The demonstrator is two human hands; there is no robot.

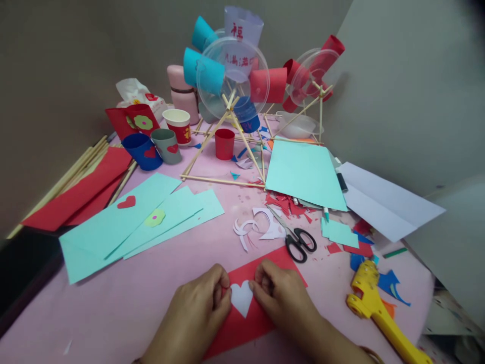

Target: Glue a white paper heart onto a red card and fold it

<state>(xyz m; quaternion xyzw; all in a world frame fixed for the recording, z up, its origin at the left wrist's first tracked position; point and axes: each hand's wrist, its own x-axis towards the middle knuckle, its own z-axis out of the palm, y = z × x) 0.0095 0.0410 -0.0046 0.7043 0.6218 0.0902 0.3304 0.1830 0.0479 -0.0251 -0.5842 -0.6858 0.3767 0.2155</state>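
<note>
A white paper heart [241, 298] lies over a sheet of red paper [250, 333] at the front of the table. My left hand [202, 303] pinches the heart's left edge between thumb and curled fingers. On the other side my right hand [280, 290] is closed on its right edge. The heart's point faces me. Just beyond my right hand lie scissors [297, 242] with black handles, their blades slightly apart. White paper offcuts [261, 225] are next to the blades.
Pale green sheets [147, 227] lie at left, near blue [142, 151] and grey [166, 146] paper cups. A stick-framed wheel [231, 76] stands behind, with another wheel [314, 76] at right. A yellow glue gun [379, 308] lies front right, among paper scraps.
</note>
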